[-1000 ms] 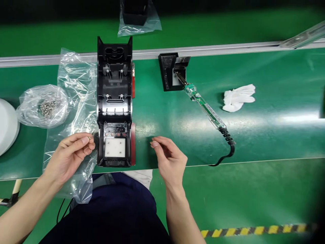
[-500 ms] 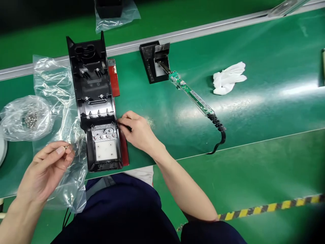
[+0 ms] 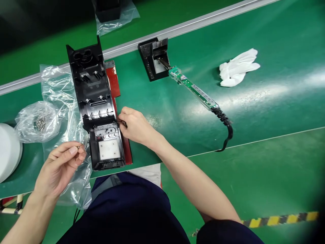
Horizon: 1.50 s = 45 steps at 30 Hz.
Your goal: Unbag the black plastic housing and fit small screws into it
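A long black plastic housing (image 3: 95,90) lies with its inner side up, showing posts, ribs and a white plate (image 3: 109,149) in its near end. My right hand (image 3: 134,125) is closed at the housing's right edge, thumb and fingers against the side wall; the fingertips are partly hidden. To the left of the housing, my left hand (image 3: 61,164) pinches a tiny metal piece (image 3: 79,147) between thumb and forefinger, too small to name. Beneath that hand spreads a clear plastic bag (image 3: 61,89). Small metal parts (image 3: 40,124) sit in another clear bag (image 3: 24,117) farther left.
A soldering iron (image 3: 195,89) rests in its black stand (image 3: 147,62), its cord hanging over the near table edge. A white glove (image 3: 237,69) lies at right. Red blocks (image 3: 113,81) show beside the housing. At far left stands a white round container (image 3: 8,154).
The view has shifted, bringing more of the white round container into sight. My left hand has moved a little right, closer to the housing. My right hand stays at the housing's edge.
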### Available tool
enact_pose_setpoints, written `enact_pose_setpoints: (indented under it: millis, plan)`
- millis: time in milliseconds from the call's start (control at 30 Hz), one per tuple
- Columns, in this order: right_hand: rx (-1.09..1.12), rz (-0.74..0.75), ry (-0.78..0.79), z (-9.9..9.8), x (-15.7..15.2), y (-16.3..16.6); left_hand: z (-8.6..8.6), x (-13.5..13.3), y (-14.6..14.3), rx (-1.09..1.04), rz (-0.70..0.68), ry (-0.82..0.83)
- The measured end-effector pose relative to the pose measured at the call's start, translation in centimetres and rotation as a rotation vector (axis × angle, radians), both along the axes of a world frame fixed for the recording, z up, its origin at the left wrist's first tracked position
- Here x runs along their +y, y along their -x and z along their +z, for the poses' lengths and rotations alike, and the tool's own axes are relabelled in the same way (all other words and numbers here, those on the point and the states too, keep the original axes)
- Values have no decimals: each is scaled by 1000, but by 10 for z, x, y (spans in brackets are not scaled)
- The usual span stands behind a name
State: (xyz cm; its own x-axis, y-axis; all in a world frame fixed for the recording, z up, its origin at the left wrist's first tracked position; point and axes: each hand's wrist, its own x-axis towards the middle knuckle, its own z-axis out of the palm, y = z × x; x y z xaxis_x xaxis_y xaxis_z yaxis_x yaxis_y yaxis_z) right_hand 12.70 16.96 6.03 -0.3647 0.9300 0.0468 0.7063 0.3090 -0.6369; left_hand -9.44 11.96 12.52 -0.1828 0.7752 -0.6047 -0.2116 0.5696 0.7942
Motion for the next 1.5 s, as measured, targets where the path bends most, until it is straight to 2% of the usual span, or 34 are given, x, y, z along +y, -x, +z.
enact_pose_setpoints:
  millis: [100, 367, 467, 600, 767, 1100, 1333, 1500]
  plan:
    - [32, 33, 76, 5, 10, -2, -1, -3, 1, -19, -32, 11]
    - [116, 109, 52, 5, 24, -7, -5, -6, 0, -88, -103, -23]
    - [151, 131, 92, 7, 31, -7, -7, -6, 0, -140, -148, -15]
    - [144, 152, 150, 9, 42, -7, -11, -6, 3, -212, -161, -17]
    - [152, 183, 114, 7, 47, -6, -13, -5, 6, -230, -163, -19]
    - [163, 97, 116, 4, 45, -8, -15, -4, 6, -190, -166, -19]
    - [-109, 1, 17, 1, 28, -37, -12, -4, 11, -140, -150, -30]
    - [-182, -35, -58, 3, 9, -54, -14, -5, 10, -133, -168, -35]
